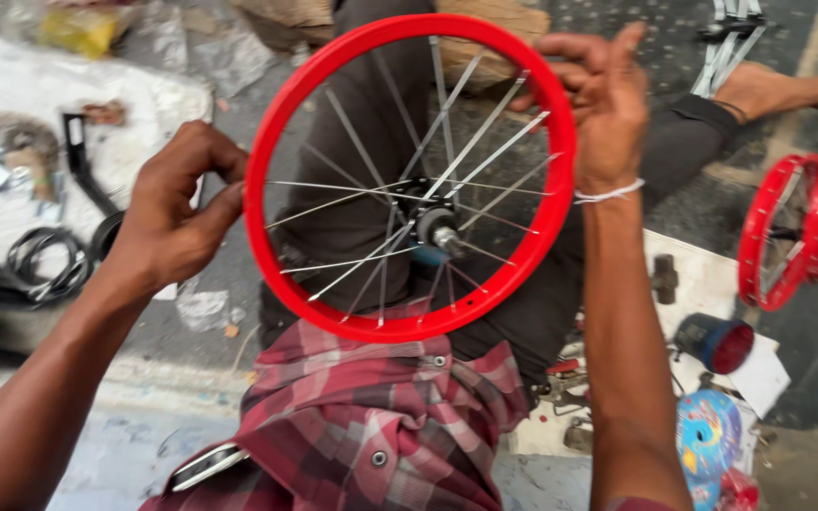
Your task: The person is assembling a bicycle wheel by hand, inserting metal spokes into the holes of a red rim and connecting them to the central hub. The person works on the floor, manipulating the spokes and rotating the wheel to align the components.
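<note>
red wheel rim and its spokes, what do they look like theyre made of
The red wheel rim, held between the left hand and right hand, looks like metal under glossy red paint or coating: smooth, evenly coloured, with soft highlights. It could be plastic; the picture leaves that open. The spokes look like bare steel wire: thin, straight, silvery, catching light. The hub appears to be dull grey metal.

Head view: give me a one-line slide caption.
Left hand and right hand grip a red spoked wheel rim over the lap; two more red wheels stand alongside.
</note>
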